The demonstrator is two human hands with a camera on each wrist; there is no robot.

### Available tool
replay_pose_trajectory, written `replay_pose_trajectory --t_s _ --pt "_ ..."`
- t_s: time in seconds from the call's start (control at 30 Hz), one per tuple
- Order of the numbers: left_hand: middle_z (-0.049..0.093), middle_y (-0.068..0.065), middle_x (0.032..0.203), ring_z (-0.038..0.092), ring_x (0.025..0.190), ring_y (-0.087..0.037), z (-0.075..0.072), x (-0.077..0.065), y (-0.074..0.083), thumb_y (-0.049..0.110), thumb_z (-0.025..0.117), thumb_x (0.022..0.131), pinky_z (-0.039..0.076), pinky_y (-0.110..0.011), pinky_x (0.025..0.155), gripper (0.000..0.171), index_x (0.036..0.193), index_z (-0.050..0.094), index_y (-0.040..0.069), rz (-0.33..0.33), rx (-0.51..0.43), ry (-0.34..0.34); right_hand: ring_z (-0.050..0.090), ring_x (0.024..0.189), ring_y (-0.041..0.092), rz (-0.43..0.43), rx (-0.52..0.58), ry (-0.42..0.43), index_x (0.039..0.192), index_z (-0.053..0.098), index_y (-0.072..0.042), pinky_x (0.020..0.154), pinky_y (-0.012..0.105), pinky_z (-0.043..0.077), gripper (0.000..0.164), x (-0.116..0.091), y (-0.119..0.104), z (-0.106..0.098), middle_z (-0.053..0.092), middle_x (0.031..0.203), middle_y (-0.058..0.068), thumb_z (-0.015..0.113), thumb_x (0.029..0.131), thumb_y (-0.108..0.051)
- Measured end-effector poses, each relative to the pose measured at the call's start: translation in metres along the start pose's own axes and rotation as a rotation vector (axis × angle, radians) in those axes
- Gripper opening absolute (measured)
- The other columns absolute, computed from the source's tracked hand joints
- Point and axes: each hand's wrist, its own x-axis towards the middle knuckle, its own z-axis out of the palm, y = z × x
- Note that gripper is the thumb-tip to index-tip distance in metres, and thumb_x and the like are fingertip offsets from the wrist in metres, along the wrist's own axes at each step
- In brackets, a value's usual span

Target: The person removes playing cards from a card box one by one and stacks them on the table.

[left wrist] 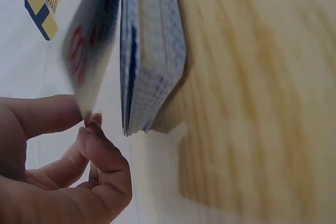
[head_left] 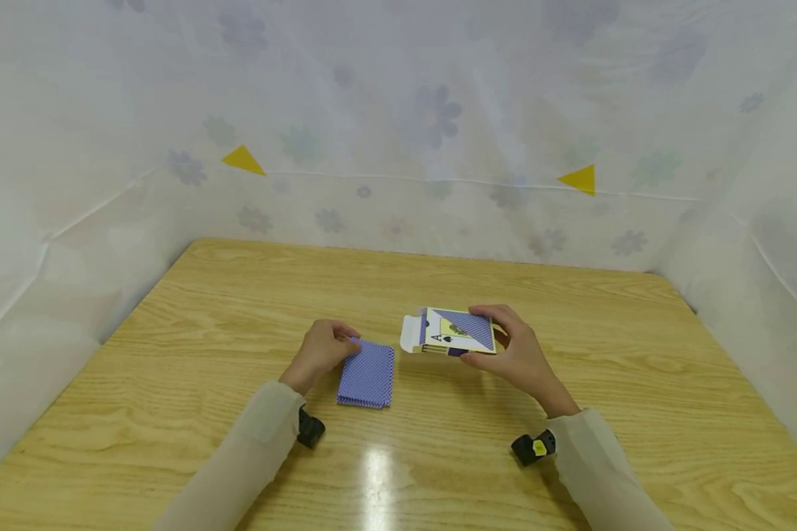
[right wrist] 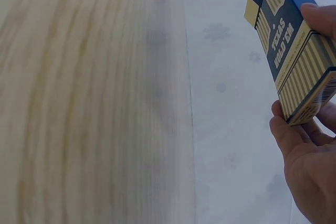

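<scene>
A stack of playing cards (head_left: 365, 377) lies on the table with its blue patterned backs up. At its far left corner my left hand (head_left: 320, 357) pinches a playing card (left wrist: 93, 51) between thumb and fingers. In the left wrist view this card tilts up off the stack, and red print shows on its face. To the right, my right hand (head_left: 523, 360) grips the card box (head_left: 461, 330) by its right end, thumb on the near side. The box is held above the table, its white flap (head_left: 409, 334) open toward the stack. "Texas Hold'em" is printed on its side.
The wooden table (head_left: 173, 442) has a rounded far edge, with pale flowered sheeting (head_left: 398, 118) hanging behind it and at both sides. Two yellow triangles are on the sheeting at the back. Each wrist wears a small black camera (head_left: 310, 428).
</scene>
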Motion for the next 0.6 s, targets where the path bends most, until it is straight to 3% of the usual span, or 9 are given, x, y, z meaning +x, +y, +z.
replay_pose_trajectory --t_s 0.23,0.6 --pt "0.061 -0.010 0.090 0.055 0.078 -0.017 -0.0006 0.0006 0.0009 0.003 0.065 0.086 0.045 -0.024 0.067 0.021 0.106 0.063 -0.003 -0.017 0.043 -0.012 0.048 0.110 0.004 0.004 0.002 -0.004 0.133 0.051 -0.005 0.093 0.016 0.044 0.065 -0.0003 -0.0002 0.0007 0.048 0.131 0.013 0.079 0.074 -0.003" --pt "0.059 -0.010 0.091 0.053 0.079 -0.019 -0.0023 0.0040 0.0001 0.006 0.066 0.085 0.042 -0.026 0.066 0.021 0.105 0.063 0.000 -0.037 0.121 -0.035 0.049 0.109 0.005 -0.013 0.004 -0.001 0.133 0.051 -0.006 0.092 0.011 0.042 0.064 0.0003 -0.0005 0.0003 0.048 0.131 0.013 0.079 0.075 -0.003"
